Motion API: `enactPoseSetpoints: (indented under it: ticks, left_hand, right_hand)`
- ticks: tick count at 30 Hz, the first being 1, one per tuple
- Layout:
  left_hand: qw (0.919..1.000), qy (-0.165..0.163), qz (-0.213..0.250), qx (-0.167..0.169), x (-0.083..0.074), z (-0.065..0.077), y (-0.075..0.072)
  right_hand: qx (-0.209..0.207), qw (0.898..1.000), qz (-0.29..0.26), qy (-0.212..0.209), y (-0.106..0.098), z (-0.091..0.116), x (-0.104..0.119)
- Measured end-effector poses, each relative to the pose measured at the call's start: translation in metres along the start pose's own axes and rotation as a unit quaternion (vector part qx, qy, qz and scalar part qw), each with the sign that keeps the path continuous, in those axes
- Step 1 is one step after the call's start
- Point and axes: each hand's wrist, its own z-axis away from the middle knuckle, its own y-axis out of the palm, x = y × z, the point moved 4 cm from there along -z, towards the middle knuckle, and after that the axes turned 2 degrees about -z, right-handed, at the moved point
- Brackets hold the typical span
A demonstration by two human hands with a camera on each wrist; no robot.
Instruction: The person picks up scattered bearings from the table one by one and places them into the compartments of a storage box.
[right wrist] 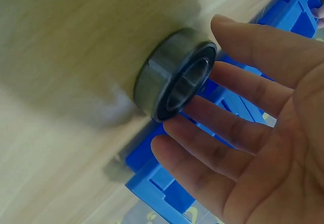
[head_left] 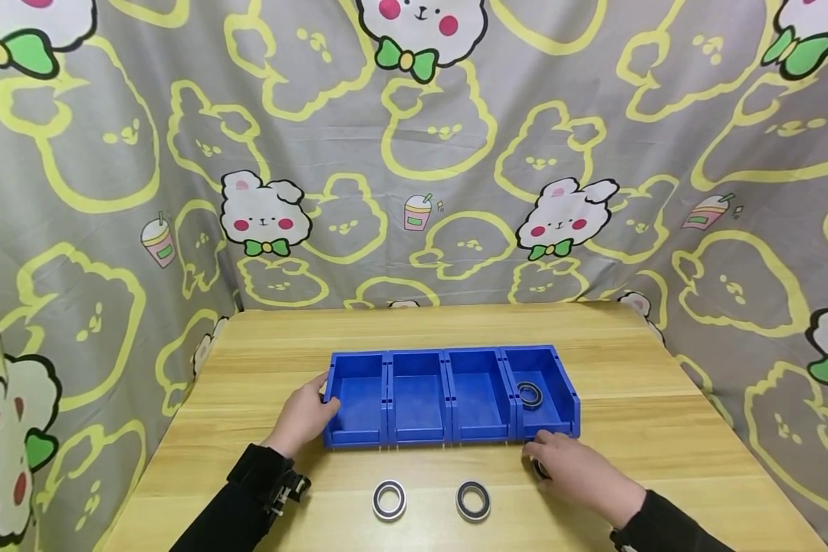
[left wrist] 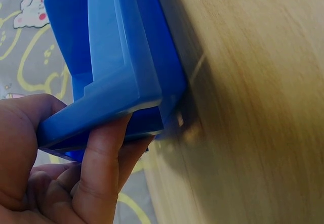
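Four-sided blue storage bins (head_left: 417, 433) stand joined in a row on the table. My left hand (head_left: 302, 418) grips the side wall of the leftmost bin (left wrist: 114, 95), thumb on one face of the wall and fingers on the other. In front of the rightmost bin, my right hand (head_left: 583, 469) is over a ball bearing (right wrist: 152, 80) on the table. Its fingers reach out around the bearing's edge without closing on it; whether they touch is unclear. Another bearing (head_left: 540, 395) lies inside the rightmost bin.
Two more bearings lie on the wooden table in front of the bins, one left (head_left: 377, 501) and one right (head_left: 461, 502). A patterned grey curtain (head_left: 455, 146) surrounds the table's back and sides.
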Motion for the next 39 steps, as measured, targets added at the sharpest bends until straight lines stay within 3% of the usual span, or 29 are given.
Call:
enactPoseSetpoints:
  ticks: [20, 27, 33, 39]
  left_hand:
    - [1.0, -0.004, 0.002, 0.001, 0.003, 0.001, -0.001]
    - [1.0, -0.001, -0.001, 0.0, 0.002, 0.001, -0.002]
    - [1.0, 0.0, -0.003, -0.002, 0.001, 0.002, -0.001]
    - [1.0, 0.0, -0.004, -0.002, 0.001, 0.0, 0.0]
  right_hand:
    - [0.015, 0.999, -0.041, 0.025, 0.006, 0.0, -0.002]
    - [0.014, 0.999, -0.047, -0.019, 0.002, -0.001, -0.002]
    - [0.037, 0.992, -0.1, -0.068, -0.024, -0.011, 0.013]
    - [0.01, 0.993, -0.082, -0.087, -0.068, -0.031, 0.029]
